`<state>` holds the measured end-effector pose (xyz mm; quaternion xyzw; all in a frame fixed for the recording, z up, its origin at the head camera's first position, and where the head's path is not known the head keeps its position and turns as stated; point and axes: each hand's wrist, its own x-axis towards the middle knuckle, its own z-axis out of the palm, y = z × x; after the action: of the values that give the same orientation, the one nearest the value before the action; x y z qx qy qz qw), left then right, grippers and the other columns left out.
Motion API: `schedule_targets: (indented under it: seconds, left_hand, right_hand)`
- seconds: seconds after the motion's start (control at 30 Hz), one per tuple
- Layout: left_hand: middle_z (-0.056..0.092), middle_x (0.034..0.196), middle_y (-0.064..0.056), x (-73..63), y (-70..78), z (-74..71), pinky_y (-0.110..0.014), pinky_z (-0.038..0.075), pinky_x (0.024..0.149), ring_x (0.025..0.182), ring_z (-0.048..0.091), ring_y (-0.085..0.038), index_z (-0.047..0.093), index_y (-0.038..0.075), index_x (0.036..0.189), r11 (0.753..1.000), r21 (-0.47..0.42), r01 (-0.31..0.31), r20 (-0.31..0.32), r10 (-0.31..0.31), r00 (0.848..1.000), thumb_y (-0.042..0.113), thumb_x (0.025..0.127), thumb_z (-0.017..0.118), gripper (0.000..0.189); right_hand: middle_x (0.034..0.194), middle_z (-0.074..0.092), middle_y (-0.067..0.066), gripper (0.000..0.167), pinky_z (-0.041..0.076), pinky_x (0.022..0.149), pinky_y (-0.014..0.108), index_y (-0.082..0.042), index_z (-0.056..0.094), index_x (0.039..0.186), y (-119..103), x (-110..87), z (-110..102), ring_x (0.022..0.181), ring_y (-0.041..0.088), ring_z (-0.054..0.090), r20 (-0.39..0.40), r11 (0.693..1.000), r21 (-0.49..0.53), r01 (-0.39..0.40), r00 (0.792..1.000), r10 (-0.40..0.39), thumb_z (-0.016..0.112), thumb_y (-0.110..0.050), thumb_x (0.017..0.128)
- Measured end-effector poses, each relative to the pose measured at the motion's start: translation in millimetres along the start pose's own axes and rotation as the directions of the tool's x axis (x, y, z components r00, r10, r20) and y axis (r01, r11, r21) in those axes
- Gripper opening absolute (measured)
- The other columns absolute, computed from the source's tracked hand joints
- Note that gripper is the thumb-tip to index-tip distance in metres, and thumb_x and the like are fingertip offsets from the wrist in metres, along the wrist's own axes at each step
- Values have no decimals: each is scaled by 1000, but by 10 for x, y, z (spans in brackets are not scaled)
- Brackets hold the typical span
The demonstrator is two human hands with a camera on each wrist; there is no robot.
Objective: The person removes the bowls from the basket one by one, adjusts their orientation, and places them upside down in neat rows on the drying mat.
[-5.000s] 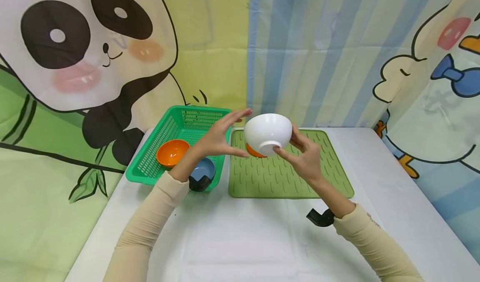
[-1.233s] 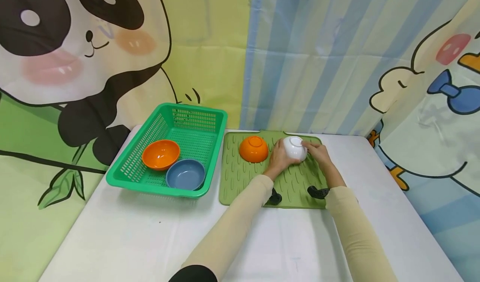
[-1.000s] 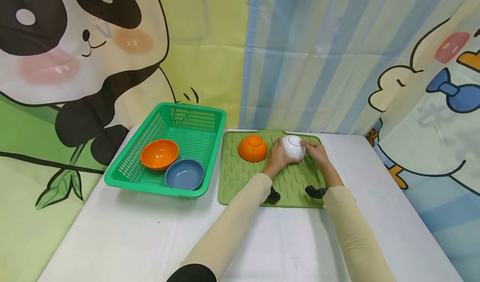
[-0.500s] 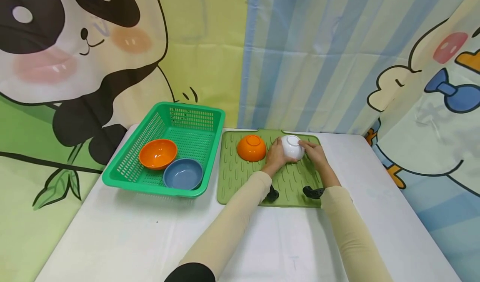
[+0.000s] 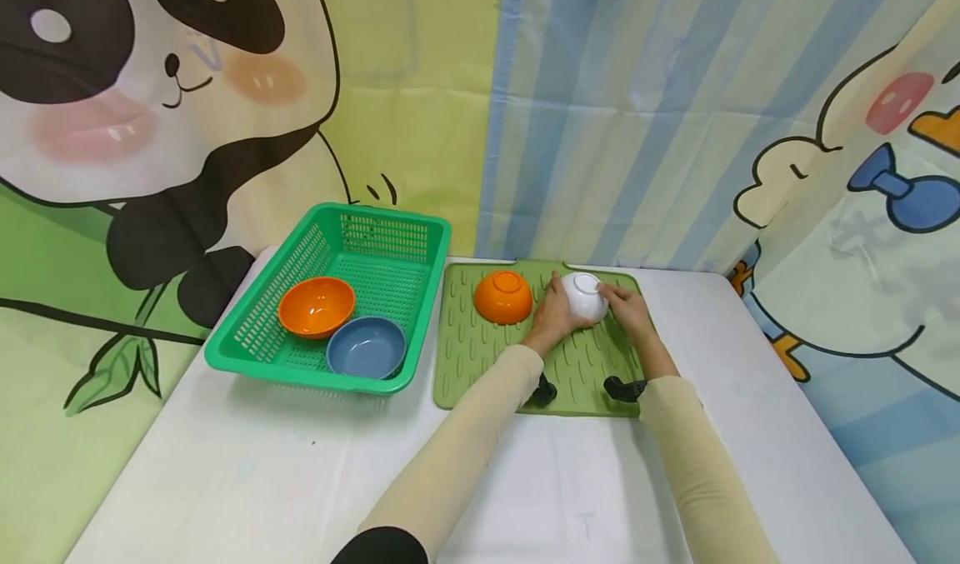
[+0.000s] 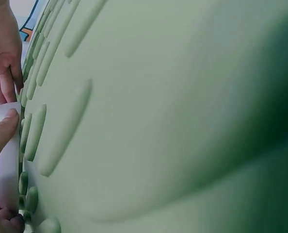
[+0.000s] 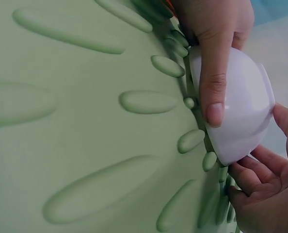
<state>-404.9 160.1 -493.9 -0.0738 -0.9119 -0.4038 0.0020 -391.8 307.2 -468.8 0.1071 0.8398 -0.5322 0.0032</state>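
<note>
A white bowl (image 5: 582,294) sits upside down on the right part of a green drying mat (image 5: 487,372), its foot ring facing up. My left hand (image 5: 553,314) grips the bowl from the left side, the thumb lying along its wall in the right wrist view. From the other side my right hand (image 5: 632,314) holds it, one digit up at the foot ring and the other fingertips at the rim near the mat. Left of them an overturned orange bowl (image 5: 503,297) rests on the mat. In the left wrist view only a strip of the white bowl (image 6: 6,170) shows.
A green plastic basket (image 5: 262,367) stands on the left of the white table (image 5: 285,489). Inside it lie an orange bowl (image 5: 317,307) and a blue-grey bowl (image 5: 366,347), both mouth up. A printed curtain (image 5: 600,114) hangs behind the table.
Five seconds ago the right hand held the white bowl in the air with the left hand spread beside it. The bowl is now upside down on the mat. Over the last second little has moved.
</note>
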Motion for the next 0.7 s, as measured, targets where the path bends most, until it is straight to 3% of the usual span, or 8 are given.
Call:
schedule_targets:
  seconds: [0.2,0.43,0.6,0.7]
  left_hand:
    - [33,142,-11,-11,-10,-15,-34,47,85,115,49,-26,15,6,146,1000,14,-21,24,21,999,40,66,82,110]
    - [40,134,-9,-74,35,-198,-32,48,80,106,53,-23,28,5,141,995,80,-53,53,48,997,43,74,75,91]
    - [56,120,-3,-188,250,-552,-24,50,67,92,59,-15,49,11,131,980,133,-151,72,142,987,37,84,66,57]
    - [64,107,1,-321,412,-897,-17,46,57,81,60,-9,59,15,122,964,95,-248,101,238,966,32,86,64,40]
  right_hand:
    - [143,32,21,66,28,103,49,-4,36,141,0,-23,17,130,34,30,10,999,-29,18,1000,-18,47,-48,93]
    - [145,29,21,65,27,104,50,-3,34,142,3,-25,73,132,36,28,31,999,-39,15,999,-14,45,-47,94]
    - [145,28,20,66,28,103,51,-6,33,143,11,-31,58,131,36,28,32,999,-38,4,999,-2,43,-49,94]
    - [145,28,21,67,28,102,53,-6,33,143,7,-39,42,130,36,29,32,1000,-30,9,999,-8,43,-49,94]
